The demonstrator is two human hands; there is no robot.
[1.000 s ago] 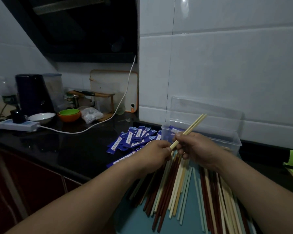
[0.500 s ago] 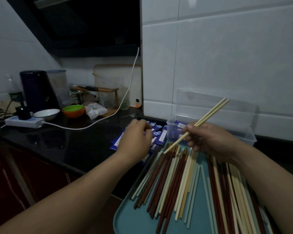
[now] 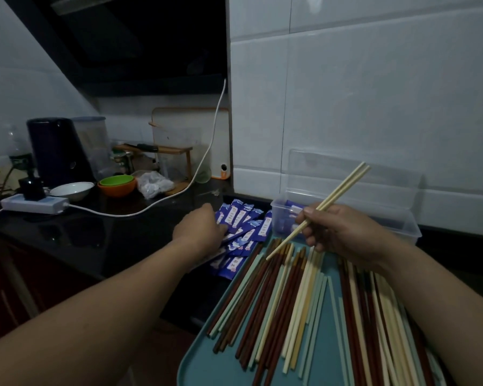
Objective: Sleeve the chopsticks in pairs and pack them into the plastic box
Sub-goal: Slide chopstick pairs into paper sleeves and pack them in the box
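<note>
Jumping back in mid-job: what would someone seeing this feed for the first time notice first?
The pair of pale chopsticks stands out, held at a slant by the right hand above the far end of the teal tray. Below, loose chopsticks in red-brown, cream and pale green lie spread across the tray. The left hand is on the pile of blue sleeves on the dark counter, left of the clear plastic box.

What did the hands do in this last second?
The left hand let go of the pale chopstick pair and moved left to the blue sleeves. The right hand kept holding the pair. The tray and plastic box stayed put.
</note>
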